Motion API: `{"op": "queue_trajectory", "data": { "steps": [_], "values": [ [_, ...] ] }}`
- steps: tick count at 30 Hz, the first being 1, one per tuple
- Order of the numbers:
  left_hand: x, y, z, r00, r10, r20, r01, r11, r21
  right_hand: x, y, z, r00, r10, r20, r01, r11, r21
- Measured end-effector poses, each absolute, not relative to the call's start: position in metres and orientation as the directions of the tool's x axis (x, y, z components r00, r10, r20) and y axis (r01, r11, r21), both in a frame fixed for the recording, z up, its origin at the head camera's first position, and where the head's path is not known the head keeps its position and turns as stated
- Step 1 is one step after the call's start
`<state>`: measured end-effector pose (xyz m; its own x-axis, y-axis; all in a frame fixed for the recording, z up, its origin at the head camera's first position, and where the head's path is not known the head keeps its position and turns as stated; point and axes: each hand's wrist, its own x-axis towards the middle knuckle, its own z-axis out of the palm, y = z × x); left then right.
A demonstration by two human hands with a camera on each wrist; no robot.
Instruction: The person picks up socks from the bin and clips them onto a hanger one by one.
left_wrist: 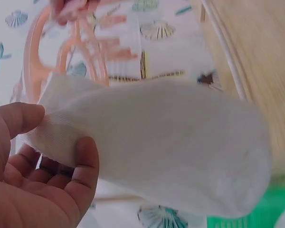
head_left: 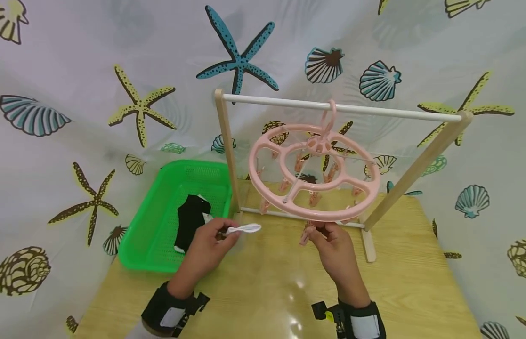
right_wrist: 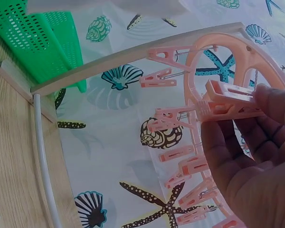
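A white sock (left_wrist: 161,142) hangs from my left hand (head_left: 209,242), its cuff pinched between thumb and fingers; in the head view the sock (head_left: 246,228) appears edge-on. My right hand (head_left: 336,247) grips a pink clothespin (right_wrist: 230,97) between thumb and fingers, just under the front rim of a round pink drying hanger (head_left: 313,215). Several other clothespins (right_wrist: 175,153) dangle around that hanger. It hooks over the white bar (head_left: 267,100) of a wooden stand. The sock and the clothespin are apart.
Left of the stand, a green basket (head_left: 148,249) holds black socks (head_left: 188,221) with white parts. The stand's wooden posts (head_left: 419,169) rise on both sides of the hanger. A wooden table (head_left: 263,292) lies beneath, with a shell-and-starfish patterned cloth (head_left: 169,56) behind it.
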<state>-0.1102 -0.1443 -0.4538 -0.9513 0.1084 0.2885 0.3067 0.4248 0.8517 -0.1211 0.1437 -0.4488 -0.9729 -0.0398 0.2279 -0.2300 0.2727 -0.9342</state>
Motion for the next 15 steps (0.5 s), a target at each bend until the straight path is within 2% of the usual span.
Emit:
{"op": "queue_trajectory", "data": {
  "steps": [3, 8, 11, 15],
  "values": [
    [-0.113, -0.116, -0.455, -0.928, 0.196, 0.317, 0.370, 0.393, 0.842, -0.122, 0.142, -0.447, -0.969, -0.024, 0.247, -0.245, 0.244, -0.938],
    [-0.104, -0.076, -0.473, -0.918, 0.300, 0.258, 0.352, 0.323, 0.878, -0.118, 0.140, -0.446, -0.964, -0.022, 0.265, -0.264, 0.184, -0.947],
    [-0.097, -0.057, -0.483, -0.918, 0.321, 0.232, 0.337, 0.323, 0.884, -0.115, 0.140, -0.445, -0.967, -0.014, 0.254, -0.253, 0.169, -0.953],
    [-0.091, -0.038, -0.488, -0.925, 0.284, 0.252, 0.345, 0.354, 0.869, -0.113, 0.142, -0.443, -0.969, -0.021, 0.245, -0.245, 0.176, -0.953]
  ]
}}
